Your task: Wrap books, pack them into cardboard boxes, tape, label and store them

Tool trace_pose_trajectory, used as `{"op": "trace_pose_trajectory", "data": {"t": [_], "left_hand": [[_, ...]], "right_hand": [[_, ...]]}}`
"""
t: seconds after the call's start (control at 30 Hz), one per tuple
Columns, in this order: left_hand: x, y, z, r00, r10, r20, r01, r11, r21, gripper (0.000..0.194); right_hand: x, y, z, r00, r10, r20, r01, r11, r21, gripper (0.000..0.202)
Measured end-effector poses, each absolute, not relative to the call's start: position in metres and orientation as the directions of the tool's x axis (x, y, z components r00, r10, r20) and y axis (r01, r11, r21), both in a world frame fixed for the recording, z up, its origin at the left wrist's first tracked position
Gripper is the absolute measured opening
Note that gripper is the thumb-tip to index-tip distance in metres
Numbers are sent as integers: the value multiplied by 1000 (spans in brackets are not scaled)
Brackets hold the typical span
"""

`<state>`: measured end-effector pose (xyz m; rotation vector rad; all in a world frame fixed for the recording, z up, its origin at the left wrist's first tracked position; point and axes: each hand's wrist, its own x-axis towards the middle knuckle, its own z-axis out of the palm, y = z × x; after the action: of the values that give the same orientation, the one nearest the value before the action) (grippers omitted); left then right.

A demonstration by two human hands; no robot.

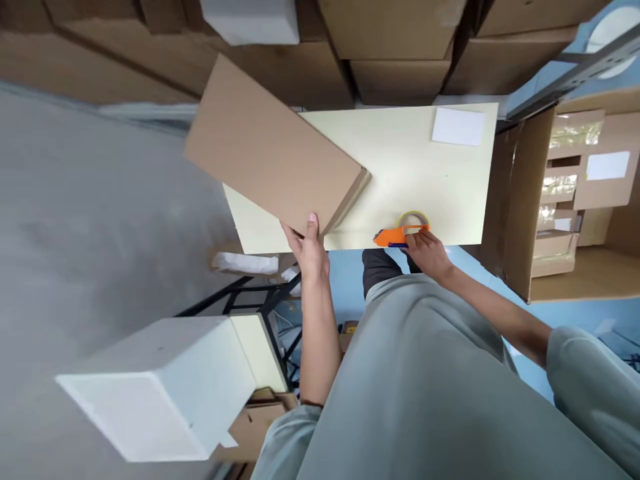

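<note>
At the near edge of the table (415,157), the cardboard box (275,143) is gripped at its near corner by the left hand (311,257); the thumb is laid along the top face, and the other fingers are tucked against the side, partly hidden by the box. The left forearm is stretched almost straight forward toward the table, bared below the grey-green sleeve (293,437). The box is set askew over the table's left part, with its far left corner carried past the table's outline; whether it is laid fully flat cannot be judged well from above. By the table's near edge, right of centre, the orange tape dispenser (390,237) is clasped in the curled fingers of the right hand (427,253), its nose pointed toward the table's left end. The right forearm is brought in slantwise from beyond the table's near right corner, with the wrist held low beside the edge.
</note>
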<state>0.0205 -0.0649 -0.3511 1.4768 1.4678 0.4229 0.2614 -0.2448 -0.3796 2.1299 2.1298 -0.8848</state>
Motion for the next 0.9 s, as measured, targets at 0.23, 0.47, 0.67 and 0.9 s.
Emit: {"op": "trace_pose_trajectory", "data": {"t": [0.23,0.47,0.67,0.9], "left_hand": [[27,-71,-352,-159,885,-437,152,459,875,82],[26,-72,-347,-166,858,-485,24,496,868,87],[20,-72,-359,-127,886,-445,63,455,888,88],[-37,-66,-348,55,868,-494,227,471,852,87]], "right_hand": [[354,-218,-370,-11,944,-328,977,-60,-205,30],[374,-70,-378,-184,919,-348,983,164,-87,34],[371,-27,-390,-267,905,-330,962,267,-46,41],[354,-39,-378,-433,834,-342,892,450,-34,38]]}}
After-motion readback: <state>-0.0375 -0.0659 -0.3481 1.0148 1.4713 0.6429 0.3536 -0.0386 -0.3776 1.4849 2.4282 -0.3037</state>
